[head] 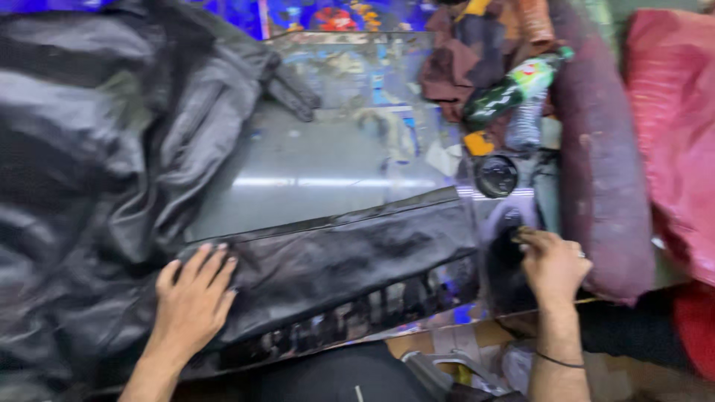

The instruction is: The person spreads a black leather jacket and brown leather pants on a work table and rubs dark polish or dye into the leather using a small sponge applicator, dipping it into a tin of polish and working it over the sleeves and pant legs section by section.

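We've got our left hand (195, 294) flat and open on the black leather sleeve (350, 257) lower left, right hand (553, 264) pinching its cuff (508, 253).

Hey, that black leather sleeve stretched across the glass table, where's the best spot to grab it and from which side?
Probably the cuff end of the black leather sleeve, near the right hand. That end lies free and flat on the glass table, while the left hand pins the other end near the jacket body. Come from the right, pinching the narrow edge between thumb and fingers.
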The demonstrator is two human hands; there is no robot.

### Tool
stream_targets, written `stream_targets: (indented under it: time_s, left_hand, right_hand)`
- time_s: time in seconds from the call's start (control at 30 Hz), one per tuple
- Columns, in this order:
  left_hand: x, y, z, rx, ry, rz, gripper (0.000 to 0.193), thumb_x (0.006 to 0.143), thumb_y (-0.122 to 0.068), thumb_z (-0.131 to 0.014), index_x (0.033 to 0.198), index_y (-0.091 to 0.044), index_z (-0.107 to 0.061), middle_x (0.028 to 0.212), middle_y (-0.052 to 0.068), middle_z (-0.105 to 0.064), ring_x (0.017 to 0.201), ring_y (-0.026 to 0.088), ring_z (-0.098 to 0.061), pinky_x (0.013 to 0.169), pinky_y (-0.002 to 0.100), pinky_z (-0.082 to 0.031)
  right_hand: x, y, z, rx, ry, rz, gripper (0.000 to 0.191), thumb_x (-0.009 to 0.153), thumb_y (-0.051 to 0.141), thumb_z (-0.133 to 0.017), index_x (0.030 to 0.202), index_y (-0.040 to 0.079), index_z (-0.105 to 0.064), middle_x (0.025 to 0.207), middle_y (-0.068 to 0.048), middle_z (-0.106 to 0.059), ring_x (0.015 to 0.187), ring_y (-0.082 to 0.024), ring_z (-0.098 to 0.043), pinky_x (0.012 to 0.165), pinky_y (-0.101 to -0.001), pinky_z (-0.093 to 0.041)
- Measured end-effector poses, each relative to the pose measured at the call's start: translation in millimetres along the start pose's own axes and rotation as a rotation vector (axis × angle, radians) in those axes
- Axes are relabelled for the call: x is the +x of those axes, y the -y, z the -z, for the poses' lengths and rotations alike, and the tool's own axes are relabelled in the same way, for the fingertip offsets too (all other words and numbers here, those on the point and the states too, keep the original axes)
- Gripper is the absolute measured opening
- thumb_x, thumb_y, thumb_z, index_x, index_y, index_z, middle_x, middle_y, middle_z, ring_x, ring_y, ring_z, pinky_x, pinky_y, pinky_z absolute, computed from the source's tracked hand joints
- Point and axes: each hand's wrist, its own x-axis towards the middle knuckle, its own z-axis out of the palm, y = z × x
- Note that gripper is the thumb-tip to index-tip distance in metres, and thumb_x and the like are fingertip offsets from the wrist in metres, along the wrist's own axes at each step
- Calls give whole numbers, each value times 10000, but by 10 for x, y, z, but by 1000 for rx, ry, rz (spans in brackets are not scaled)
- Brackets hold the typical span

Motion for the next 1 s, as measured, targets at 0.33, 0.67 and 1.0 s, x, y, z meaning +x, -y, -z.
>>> stream_targets:
  time_s: [0.33,0.67,1.0]
  left_hand:
    - [448,138,292,-71,-157,-352,282,863,-170,-685,1137,-126,-736,1291,-10,-682,1278,165,-571,1127,485,-259]
    - [550,-476,123,-141,-51,-383,415,862,-337,-675,1232,-148,-695,1390,2,-596,1423,269,-392,1144,631,-141]
    - [339,-756,-12,-192,44,-322,668,857,-476,-630,1423,-130,-551,1577,30,-412,1511,273,-235,1132,720,-110]
  right_hand:
    - [-85,-48,-227,228,-165,-205,166,957,154,-767,1121,168,-786,1161,-43,-736,1054,-317,-684,875,-484,-503]
    - [-896,2199,600,718,-248,-31,361,879,-41,-716,1228,50,-712,1310,-154,-688,1183,-316,-607,1029,-399,-479]
    - [-810,2780,765,343,-171,-56,226,844,86,-729,1045,177,-775,1104,-6,-684,1000,-264,-596,837,-433,-394]
